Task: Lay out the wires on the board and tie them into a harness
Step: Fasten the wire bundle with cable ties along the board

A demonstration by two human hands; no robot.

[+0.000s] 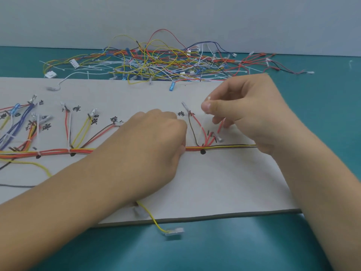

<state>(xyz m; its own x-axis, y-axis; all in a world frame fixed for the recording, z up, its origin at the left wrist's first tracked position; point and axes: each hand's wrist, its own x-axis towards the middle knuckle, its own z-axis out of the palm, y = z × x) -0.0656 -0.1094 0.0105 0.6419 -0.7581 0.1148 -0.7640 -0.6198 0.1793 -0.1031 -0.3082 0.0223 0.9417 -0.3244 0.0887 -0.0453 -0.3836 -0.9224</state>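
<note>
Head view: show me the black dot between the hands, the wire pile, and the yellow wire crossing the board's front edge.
black dot (203,152), head view, its centre.
wire pile (156,63), head view, tangle's middle.
yellow wire (174,231), head view, end terminal.

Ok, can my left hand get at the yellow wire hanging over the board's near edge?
Probably yes. The yellow wire lies uncovered just below the wrist of the left hand. But that hand's fingers are curled on the wire bundle, so it must let go first.
</note>
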